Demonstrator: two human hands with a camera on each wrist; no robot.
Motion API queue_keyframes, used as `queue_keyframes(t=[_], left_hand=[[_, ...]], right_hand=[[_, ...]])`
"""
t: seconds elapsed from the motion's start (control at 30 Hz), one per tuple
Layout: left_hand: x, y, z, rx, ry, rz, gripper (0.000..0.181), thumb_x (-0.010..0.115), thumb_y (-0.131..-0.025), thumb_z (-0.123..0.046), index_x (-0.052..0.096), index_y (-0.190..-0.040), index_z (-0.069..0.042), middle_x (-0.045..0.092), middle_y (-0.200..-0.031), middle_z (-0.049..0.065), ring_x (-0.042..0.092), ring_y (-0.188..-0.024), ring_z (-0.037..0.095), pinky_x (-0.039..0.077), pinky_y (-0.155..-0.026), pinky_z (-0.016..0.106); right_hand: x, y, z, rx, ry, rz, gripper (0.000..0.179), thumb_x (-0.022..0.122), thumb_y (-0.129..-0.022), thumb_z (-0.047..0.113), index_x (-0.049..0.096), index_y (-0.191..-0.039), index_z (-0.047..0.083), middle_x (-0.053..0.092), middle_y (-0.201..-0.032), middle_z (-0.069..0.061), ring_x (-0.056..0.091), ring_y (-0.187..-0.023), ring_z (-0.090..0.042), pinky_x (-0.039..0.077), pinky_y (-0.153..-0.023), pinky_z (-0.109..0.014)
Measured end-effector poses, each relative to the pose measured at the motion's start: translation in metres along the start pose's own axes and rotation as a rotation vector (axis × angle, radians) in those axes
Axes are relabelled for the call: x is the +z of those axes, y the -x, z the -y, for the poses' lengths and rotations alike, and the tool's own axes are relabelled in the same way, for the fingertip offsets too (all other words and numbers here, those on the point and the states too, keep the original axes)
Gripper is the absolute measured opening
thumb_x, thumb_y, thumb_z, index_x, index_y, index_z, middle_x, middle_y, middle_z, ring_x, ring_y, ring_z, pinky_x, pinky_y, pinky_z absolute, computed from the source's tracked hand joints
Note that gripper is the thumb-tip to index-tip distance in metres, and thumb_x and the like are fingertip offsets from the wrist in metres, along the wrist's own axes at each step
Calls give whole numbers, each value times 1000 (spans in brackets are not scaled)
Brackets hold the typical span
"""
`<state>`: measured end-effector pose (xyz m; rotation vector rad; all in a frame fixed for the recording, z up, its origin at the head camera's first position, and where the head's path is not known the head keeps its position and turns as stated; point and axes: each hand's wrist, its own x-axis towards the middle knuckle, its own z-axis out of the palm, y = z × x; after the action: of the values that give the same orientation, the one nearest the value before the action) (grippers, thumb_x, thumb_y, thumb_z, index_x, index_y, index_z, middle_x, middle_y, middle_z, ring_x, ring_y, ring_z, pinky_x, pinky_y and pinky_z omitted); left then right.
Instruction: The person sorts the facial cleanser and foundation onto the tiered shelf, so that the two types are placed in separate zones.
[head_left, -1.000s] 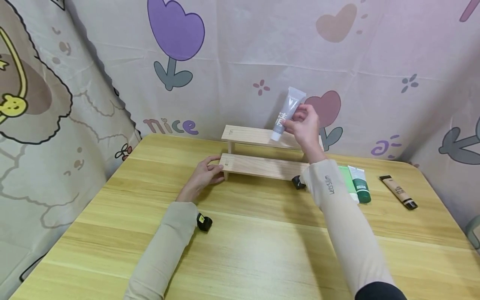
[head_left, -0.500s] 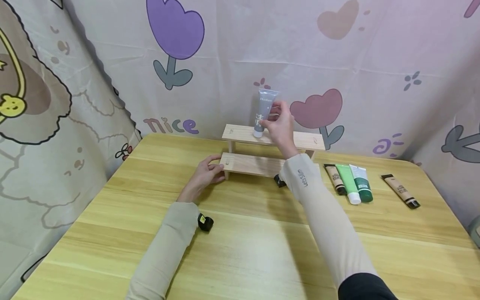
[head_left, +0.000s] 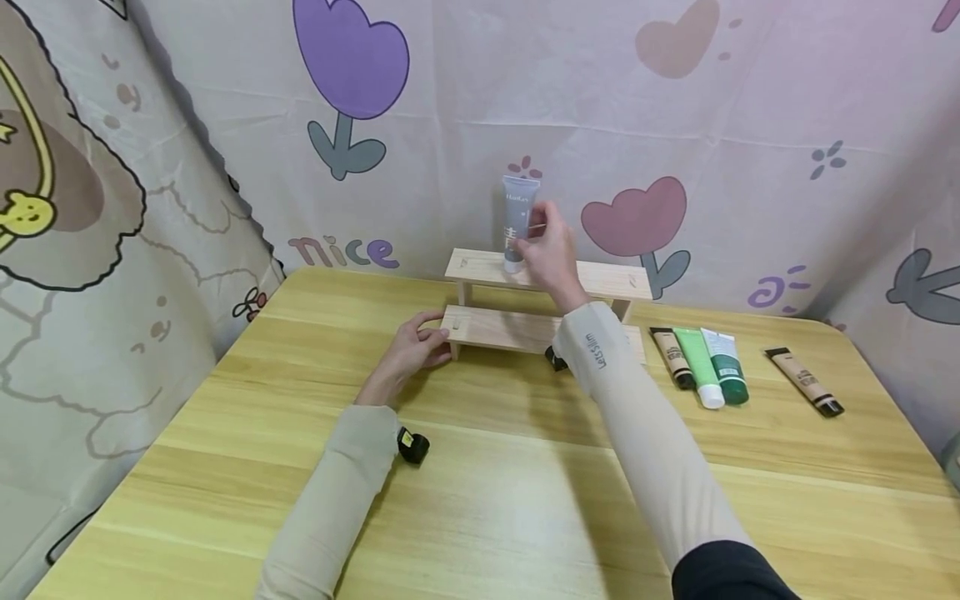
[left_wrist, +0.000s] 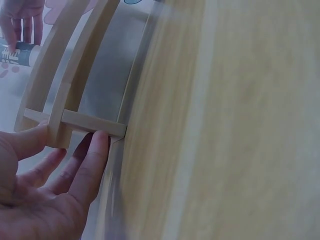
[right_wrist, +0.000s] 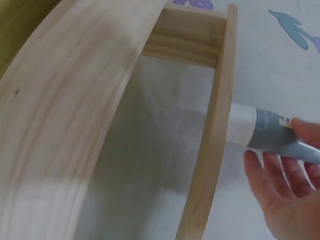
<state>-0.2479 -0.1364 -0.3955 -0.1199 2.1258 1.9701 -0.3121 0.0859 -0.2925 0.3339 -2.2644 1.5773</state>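
A two-tier wooden shelf point(head_left: 510, 327) stands at the back of the table. My right hand point(head_left: 553, 257) grips a grey-blue squeeze tube point(head_left: 519, 204) with white lettering, thumb in front and fingers behind. The tube is upright over the upper tier point(head_left: 480, 265), its white cap point(right_wrist: 241, 123) down at the board in the right wrist view. My left hand point(head_left: 408, 348) holds the shelf's left end, with the thumb at the board's end and fingertips at the leg point(left_wrist: 92, 123) in the left wrist view.
Right of the shelf lie a beige tube point(head_left: 672, 358) with a black cap, a light green tube point(head_left: 699, 365) and a white-and-green tube point(head_left: 725, 367), side by side. Farther right lies another beige tube point(head_left: 805, 382). A printed cloth point(head_left: 465, 75) hangs behind the table point(head_left: 480, 500).
My right hand has carried the grey-blue tube left and slightly down to the upper tier, turning it from slanted to upright. My left hand stays at the shelf's end.
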Motion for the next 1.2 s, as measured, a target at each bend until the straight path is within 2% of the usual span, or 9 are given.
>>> queue_keyframes(t=[0.1,0.2,0.4,0.6,0.7,0.83,0.93,1.1,1.2], left_hand=[[0,0,0,2,1,0,48,49,-107,-4,39,-154,-6,54,-138,31,58,-122,41,58,-93,34],[0,0,-1,1,9,1,48,49,-107,-4,39,-154,-6,54,-138,31,58,-122,41,58,-92,33],[-1,0,0,0,16,0,48,48,-107,-3,37,-154,-6,53,-139,32,57,-124,42,59,-90,32],[-1,-1,1,3,10,10,49,48,-107,-4,37,-155,-6,53,-139,31,56,-124,42,58,-92,33],[0,-1,1,3,11,11,49,49,-107,-4,37,-155,-6,52,-140,32,56,-124,42,58,-93,33],[0,-1,0,1,12,12,49,48,-107,-4,36,-155,-6,52,-140,32,56,-124,42,58,-93,33],[1,-1,0,-1,15,14,49,48,-108,-4,37,-155,-7,52,-139,31,56,-124,41,58,-93,33],[1,-1,0,-2,27,15,49,48,-107,-3,36,-155,-6,52,-140,32,56,-124,42,59,-92,33],[0,-1,0,2,36,17,49,48,-107,-2,36,-155,-5,51,-140,33,55,-124,42,59,-91,33]], right_hand=[[-8,1,-1,64,-16,53,55,74,-86,-10,48,-134,-5,60,-122,-23,60,-111,-35,53,-99,-37],[-20,2,-3,118,-22,62,60,76,-86,-8,46,-138,-6,61,-125,-23,60,-114,-36,52,-100,-36],[-58,3,-13,165,-7,-20,54,73,-85,-13,50,-134,-8,64,-124,-27,62,-112,-35,54,-98,-33],[-100,11,-21,180,43,-69,48,73,-90,-5,51,-132,-5,66,-120,-24,64,-97,-15,54,-92,-27],[-120,17,-26,176,53,-88,46,72,-91,-3,51,-131,-5,68,-114,-17,61,-91,-6,54,-89,-25],[-143,24,-35,182,59,-108,45,72,-92,-1,51,-132,-3,68,-102,0,59,-89,-2,53,-86,-21],[-158,27,-40,187,55,-117,46,71,-92,-1,51,-133,-1,65,-98,8,59,-91,-2,52,-85,-19],[-181,33,-50,199,64,-130,40,69,-92,-2,54,-127,10,64,-98,12,59,-90,1,51,-83,-15],[-192,38,-55,226,88,-133,39,69,-93,-1,53,-127,11,64,-99,13,59,-89,3,51,-80,-12]])
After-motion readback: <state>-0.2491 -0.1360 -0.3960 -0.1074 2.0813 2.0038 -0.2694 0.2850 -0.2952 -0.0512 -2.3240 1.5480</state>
